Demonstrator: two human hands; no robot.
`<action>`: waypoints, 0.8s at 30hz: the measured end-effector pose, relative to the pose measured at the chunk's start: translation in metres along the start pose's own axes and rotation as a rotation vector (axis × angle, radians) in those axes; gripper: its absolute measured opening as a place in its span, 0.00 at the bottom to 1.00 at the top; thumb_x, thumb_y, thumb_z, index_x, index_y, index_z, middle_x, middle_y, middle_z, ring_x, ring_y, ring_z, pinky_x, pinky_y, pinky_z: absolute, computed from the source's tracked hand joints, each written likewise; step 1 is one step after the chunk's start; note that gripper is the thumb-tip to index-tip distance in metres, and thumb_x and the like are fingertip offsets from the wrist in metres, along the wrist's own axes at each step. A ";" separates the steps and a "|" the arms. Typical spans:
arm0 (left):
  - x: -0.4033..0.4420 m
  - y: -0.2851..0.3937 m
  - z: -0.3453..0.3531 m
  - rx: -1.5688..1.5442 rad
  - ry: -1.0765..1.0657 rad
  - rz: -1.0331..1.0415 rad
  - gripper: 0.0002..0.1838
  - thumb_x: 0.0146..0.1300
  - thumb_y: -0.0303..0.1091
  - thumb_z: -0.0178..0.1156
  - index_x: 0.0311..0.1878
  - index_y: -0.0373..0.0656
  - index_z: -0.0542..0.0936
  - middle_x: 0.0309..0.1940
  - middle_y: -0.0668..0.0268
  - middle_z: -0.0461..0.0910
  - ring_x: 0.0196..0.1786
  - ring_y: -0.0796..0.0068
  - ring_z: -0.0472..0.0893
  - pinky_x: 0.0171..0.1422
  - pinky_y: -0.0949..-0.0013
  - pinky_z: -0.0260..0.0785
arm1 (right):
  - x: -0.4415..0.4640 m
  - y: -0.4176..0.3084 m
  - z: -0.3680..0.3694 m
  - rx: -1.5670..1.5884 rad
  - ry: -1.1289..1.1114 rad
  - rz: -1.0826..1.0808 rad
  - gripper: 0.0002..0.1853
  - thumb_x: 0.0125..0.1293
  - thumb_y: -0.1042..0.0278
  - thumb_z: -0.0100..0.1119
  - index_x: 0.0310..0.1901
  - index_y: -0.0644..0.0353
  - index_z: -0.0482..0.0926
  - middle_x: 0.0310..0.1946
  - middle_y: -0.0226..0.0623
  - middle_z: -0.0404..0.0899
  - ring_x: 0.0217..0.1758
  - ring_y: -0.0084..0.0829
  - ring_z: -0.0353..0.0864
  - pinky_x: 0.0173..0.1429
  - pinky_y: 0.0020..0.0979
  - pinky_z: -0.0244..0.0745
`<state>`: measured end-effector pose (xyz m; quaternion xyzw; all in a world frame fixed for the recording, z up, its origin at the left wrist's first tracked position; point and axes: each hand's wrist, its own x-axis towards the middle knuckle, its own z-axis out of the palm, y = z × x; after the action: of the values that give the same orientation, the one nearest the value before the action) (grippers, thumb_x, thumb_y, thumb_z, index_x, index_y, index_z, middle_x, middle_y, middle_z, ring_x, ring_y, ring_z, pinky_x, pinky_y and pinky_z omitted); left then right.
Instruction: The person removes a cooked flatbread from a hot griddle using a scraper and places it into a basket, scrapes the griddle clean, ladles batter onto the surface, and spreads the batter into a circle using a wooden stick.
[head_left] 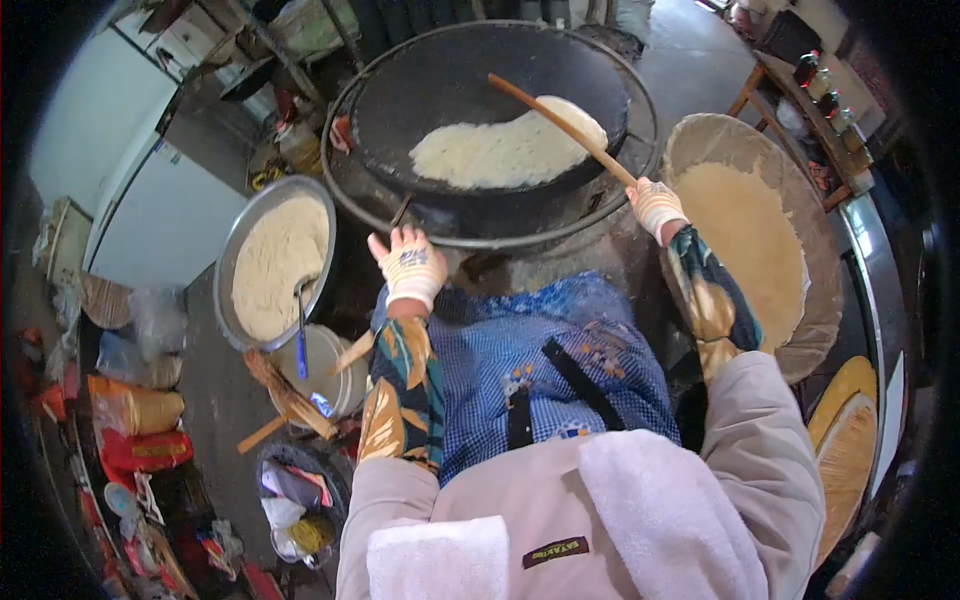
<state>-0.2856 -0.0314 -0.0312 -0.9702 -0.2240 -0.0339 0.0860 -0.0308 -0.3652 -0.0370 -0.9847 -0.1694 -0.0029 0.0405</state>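
Note:
My right hand (656,207), in a striped knit glove, is closed round the near end of a long wooden stick (560,127). The stick slants over a large round black griddle (420,80), its far end above the surface. A curved band of pale batter (500,155) lies on the griddle, partly under the stick. My left hand (412,268), gloved too, is held with fingers spread near the front of the metal ring (480,243) around the griddle. A short thin stick (401,210) pokes out just beyond its fingertips; contact cannot be made out.
On the left stands a metal basin (228,290) of pale batter with a blue-handled ladle (302,340), above a white bucket (345,385) and firewood (290,395). Right, a big lined basket (825,300) holds thin round flatbreads (745,240). Bottles stand on a wooden table (800,100).

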 end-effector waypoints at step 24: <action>-0.046 0.088 -0.006 -0.067 0.132 0.192 0.37 0.57 0.50 0.56 0.65 0.34 0.69 0.67 0.51 0.66 0.73 0.55 0.61 0.76 0.32 0.32 | -0.034 -0.022 -0.013 0.093 -0.040 -0.168 0.20 0.70 0.50 0.49 0.40 0.61 0.78 0.33 0.53 0.83 0.41 0.51 0.83 0.47 0.49 0.76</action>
<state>-0.2886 -0.1300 -0.0433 -0.9851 -0.1227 -0.0969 0.0710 -0.0702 -0.3565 -0.0233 -0.9639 -0.2522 0.0213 0.0826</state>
